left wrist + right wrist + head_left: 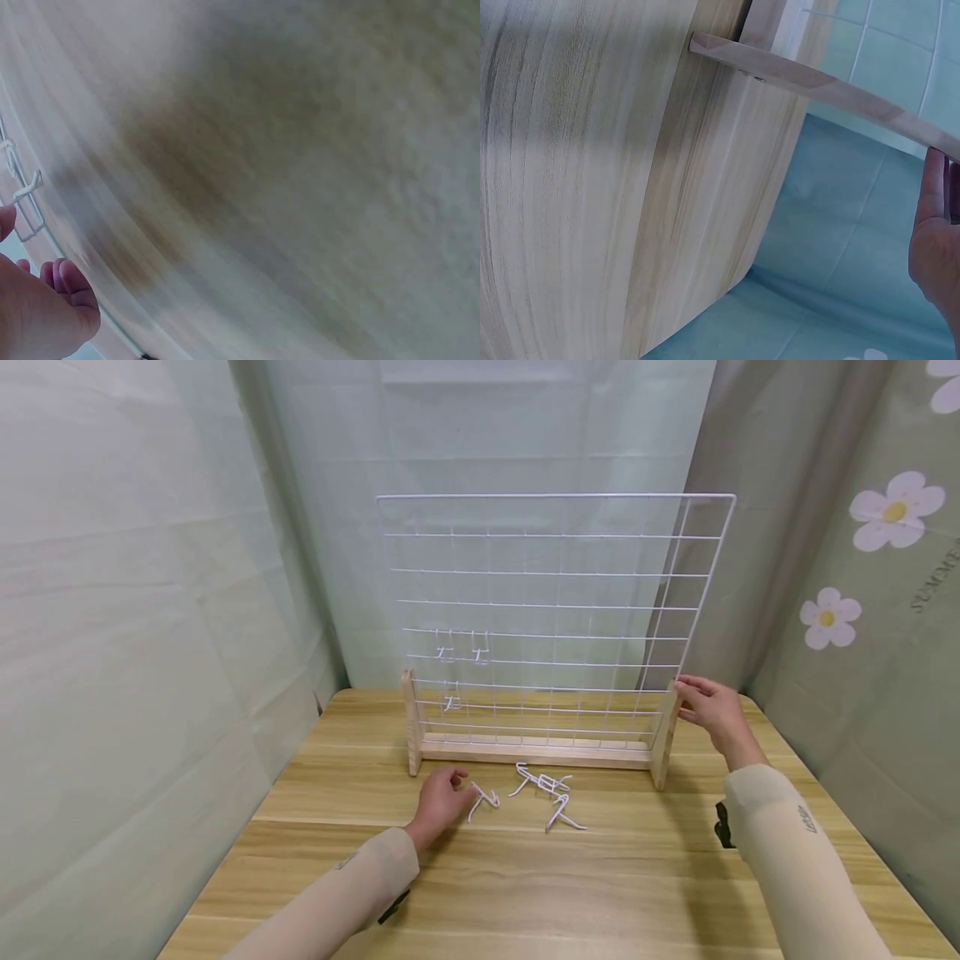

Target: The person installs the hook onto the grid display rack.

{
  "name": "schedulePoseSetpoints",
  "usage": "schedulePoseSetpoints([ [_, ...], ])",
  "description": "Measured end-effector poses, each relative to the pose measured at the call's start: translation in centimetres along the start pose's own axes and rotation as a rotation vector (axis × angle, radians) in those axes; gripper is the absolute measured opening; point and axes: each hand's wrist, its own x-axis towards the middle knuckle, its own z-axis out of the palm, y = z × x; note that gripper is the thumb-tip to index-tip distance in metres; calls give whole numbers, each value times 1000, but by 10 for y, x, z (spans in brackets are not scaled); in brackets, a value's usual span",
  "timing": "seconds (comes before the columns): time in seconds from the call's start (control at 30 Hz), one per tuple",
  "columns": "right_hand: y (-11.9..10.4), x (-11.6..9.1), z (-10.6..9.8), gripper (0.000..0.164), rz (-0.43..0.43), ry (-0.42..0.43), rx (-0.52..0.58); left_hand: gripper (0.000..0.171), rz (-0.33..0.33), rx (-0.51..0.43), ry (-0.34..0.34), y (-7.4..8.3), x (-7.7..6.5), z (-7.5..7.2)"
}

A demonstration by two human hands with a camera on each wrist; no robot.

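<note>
A white wire grid panel (555, 589) stands upright in a wooden base (536, 752) with two wooden end posts. My right hand (712, 710) holds the top of the right end post (664, 735), which also crosses the right wrist view as a wooden bar (817, 81). On the table, my left hand (441, 802) has its fingertips beside a loose white wire hook (483, 797), with a gap between thumb and fingers. That hand (49, 307) is partly cut off in the left wrist view, near white hooks (28, 196). Whether it touches one is unclear.
Several more white hooks (547, 789) lie tangled in front of the base. Three hooks hang on the grid's left side, one of them a lower hook (452, 702). Pale curtains (150, 610) enclose the wooden table (600, 893).
</note>
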Motion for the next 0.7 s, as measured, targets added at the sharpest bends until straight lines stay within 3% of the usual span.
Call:
schedulePoseSetpoints([
  [0.5,-5,0,-3,60,36,-11,7,29,28,-1,24,-4,-3,-2],
  [0.7,-4,1,-2,60,40,-11,-4,25,28,-43,-2,0,-10,0],
])
